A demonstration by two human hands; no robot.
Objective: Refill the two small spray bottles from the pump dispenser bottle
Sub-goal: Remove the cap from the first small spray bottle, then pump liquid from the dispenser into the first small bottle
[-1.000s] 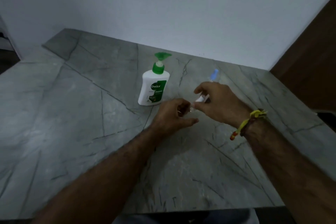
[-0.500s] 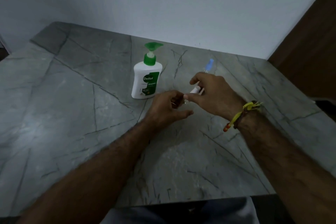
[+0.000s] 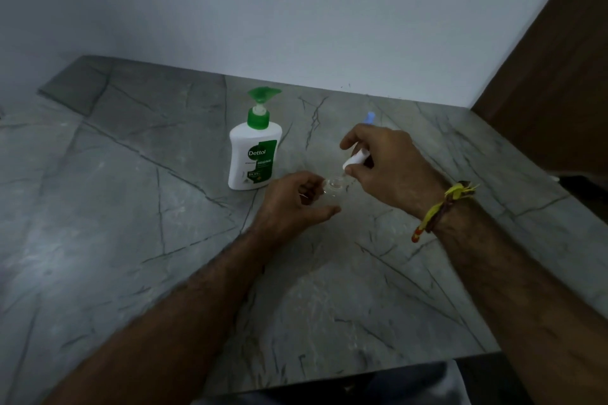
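A white pump dispenser bottle (image 3: 254, 156) with a green pump head stands upright on the grey stone counter (image 3: 131, 207). Just right of it, my left hand (image 3: 292, 204) holds a small clear spray bottle (image 3: 333, 185) low over the counter. My right hand (image 3: 385, 168) pinches that bottle's white spray head (image 3: 356, 158), lifted a little above the clear bottle's mouth. Behind my right hand the blue tip of a second small spray bottle (image 3: 370, 117) sticks up; the rest of it is hidden.
A pale wall (image 3: 296, 10) runs along the counter's far edge. A dark brown wooden panel (image 3: 559, 76) stands at the right. The counter's front edge (image 3: 362, 371) lies close to my body.
My right hand has drawn the white spray head up and away from the clear bottle in my left hand. The view has shifted slightly.
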